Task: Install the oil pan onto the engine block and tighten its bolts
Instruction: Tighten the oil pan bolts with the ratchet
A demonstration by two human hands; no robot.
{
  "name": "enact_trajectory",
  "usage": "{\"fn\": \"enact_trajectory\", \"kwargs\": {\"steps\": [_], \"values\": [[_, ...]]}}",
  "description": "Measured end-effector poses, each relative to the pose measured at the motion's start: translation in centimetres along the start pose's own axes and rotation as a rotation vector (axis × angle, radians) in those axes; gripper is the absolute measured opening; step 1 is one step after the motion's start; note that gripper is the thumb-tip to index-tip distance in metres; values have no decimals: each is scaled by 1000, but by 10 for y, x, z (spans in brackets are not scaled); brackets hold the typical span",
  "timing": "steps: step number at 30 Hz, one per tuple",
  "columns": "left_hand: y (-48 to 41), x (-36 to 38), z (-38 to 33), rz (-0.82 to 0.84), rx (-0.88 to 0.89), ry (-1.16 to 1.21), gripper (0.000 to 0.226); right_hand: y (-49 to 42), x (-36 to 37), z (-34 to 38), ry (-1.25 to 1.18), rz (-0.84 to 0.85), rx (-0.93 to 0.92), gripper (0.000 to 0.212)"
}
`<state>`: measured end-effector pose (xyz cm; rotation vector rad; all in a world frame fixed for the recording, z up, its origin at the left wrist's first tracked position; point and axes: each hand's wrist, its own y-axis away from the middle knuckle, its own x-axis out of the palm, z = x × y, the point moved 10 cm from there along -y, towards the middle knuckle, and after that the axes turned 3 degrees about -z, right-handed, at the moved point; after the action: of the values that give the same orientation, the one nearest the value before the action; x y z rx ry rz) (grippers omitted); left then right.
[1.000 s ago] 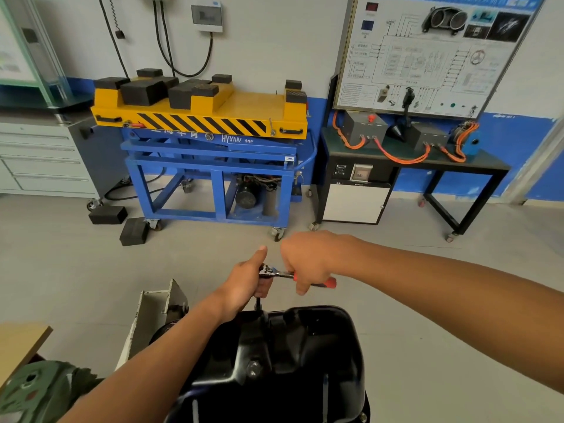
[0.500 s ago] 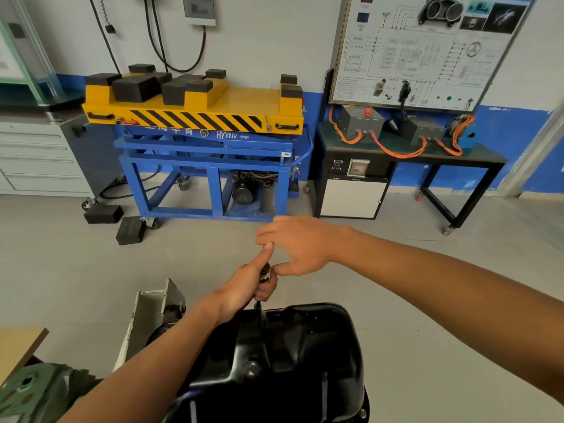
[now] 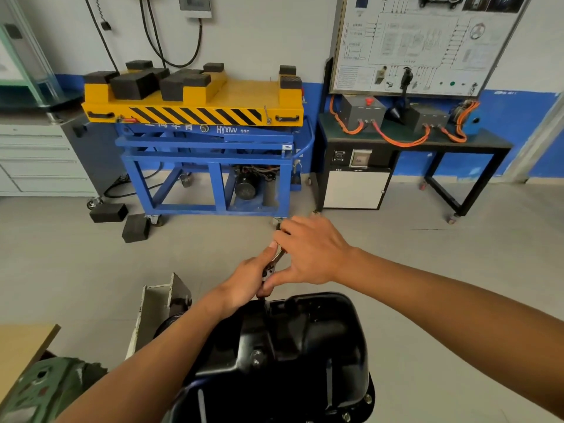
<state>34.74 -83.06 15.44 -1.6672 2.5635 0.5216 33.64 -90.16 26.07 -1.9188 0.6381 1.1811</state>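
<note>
Only a short silver stretch of the ratchet (image 3: 276,260) shows between the left hand (image 3: 248,279) and the right hand (image 3: 311,253). Its handle is hidden under the right hand's fingers, its socket under the left hand's curled ones. The oil pan (image 3: 305,346), just below both hands, is cut off by the bottom edge (whatever it sits on is covered). Far beyond the right hand, the wall panel (image 3: 421,41) carries print too small to read.
</note>
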Motion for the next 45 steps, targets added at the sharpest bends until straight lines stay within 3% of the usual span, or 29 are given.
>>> {"fn": "enact_trajectory", "kwargs": {"steps": [4, 10, 14, 18, 22, 27, 36, 45], "values": [[2, -5, -1, -40, 1, 15, 70, 1, -13, 3, -44, -70, 34, 73], [1, -5, -5, -18, 28, -24, 72, 2, -2, -14, -136, 59, 145, 80], [-6, 13, -31, 87, 64, 270, 48, 1, -11, -37, -195, 81, 203, 80], [-19, 27, -61, 144, 129, 366, 52, -2, -26, -64, -178, 47, 209, 84], [-30, 36, -58, 160, 111, 360, 58, 4, -20, -77, -184, 65, 210, 80], [-37, 48, -36, 173, 36, 362, 42, 13, 9, -78, -228, 164, 197, 85], [-34, 60, -27, 289, -12, 450, 40, 23, 7, -78, -244, 147, 223, 84], [-25, 61, -28, 296, 24, 344, 41, 39, -4, -66, -212, 138, 275, 79]]}}
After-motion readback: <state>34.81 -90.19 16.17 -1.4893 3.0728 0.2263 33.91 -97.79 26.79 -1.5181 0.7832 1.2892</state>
